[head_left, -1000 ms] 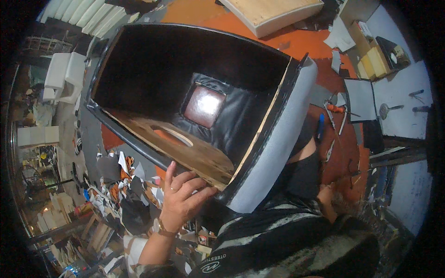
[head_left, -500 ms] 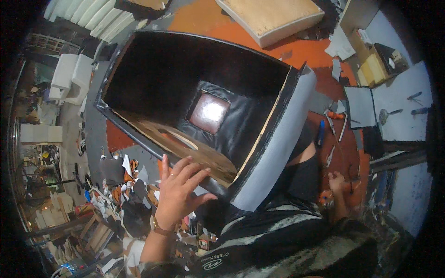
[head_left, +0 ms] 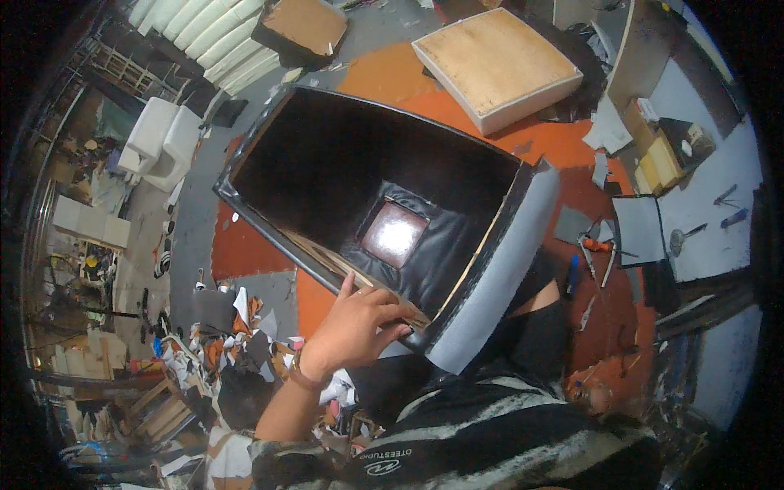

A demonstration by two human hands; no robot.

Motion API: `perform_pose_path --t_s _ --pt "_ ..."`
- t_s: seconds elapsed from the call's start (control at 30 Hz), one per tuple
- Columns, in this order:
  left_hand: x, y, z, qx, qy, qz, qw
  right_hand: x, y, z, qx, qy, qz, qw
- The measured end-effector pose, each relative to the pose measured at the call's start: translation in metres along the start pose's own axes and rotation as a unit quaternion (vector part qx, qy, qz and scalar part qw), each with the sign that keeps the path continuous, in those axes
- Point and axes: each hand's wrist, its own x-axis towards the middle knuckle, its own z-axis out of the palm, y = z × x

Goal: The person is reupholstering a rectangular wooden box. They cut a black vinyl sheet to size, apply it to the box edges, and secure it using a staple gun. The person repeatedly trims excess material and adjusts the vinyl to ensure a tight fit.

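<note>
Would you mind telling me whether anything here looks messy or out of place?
Yes: scraps of fabric and paper lie scattered in a loose heap on the floor beside the black upholstered frame, just left of the left hand gripping its near edge. Hand tools also lie loose on the orange floor covering.

A big open box frame [head_left: 367, 188] covered in black leather stands tilted on the orange floor [head_left: 253, 249]. It is hollow and dark inside. A shiny brown square patch [head_left: 394, 233] sits deep in it. One side has a grey strip [head_left: 498, 278]. The near edge shows bare wood.
</note>
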Motion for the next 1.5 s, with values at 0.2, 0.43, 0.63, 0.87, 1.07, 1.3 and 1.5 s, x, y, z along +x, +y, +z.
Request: perform_pose_path --t_s 0.2,0.43,0.63,0.87,1.07,1.3,1.5 --pt "0.030 -0.017 -0.012 -0.133 -0.100 0.065 0.984 -0.010 -0.018 -0.028 0.072 -0.025 -0.042 0.996" --pt "0.035 0.009 -0.015 -0.123 -0.024 0.053 0.991 -0.037 -0.001 -0.071 0.084 0.025 -0.046 0.995" --pt "-0.004 0.024 0.002 0.049 0.105 -0.015 0.993 -0.071 -0.049 -0.104 0.097 0.061 -0.138 0.984" --pt "-0.032 0.022 0.038 0.057 0.171 -0.033 0.983 -0.062 -0.018 0.015 0.131 -0.060 -0.239 0.960" --pt "-0.033 0.027 0.047 0.052 0.204 -0.018 0.978 -0.059 -0.041 0.005 -0.201 -0.105 -0.129 0.965" --pt "-0.037 0.023 0.066 0.038 0.238 -0.024 0.970 -0.097 0.044 -0.056 0.328 -0.341 -0.069 0.878" --pt "-0.038 0.019 0.077 0.053 0.261 -0.004 0.964 -0.064 0.025 -0.035 0.115 -0.235 -0.027 0.965"
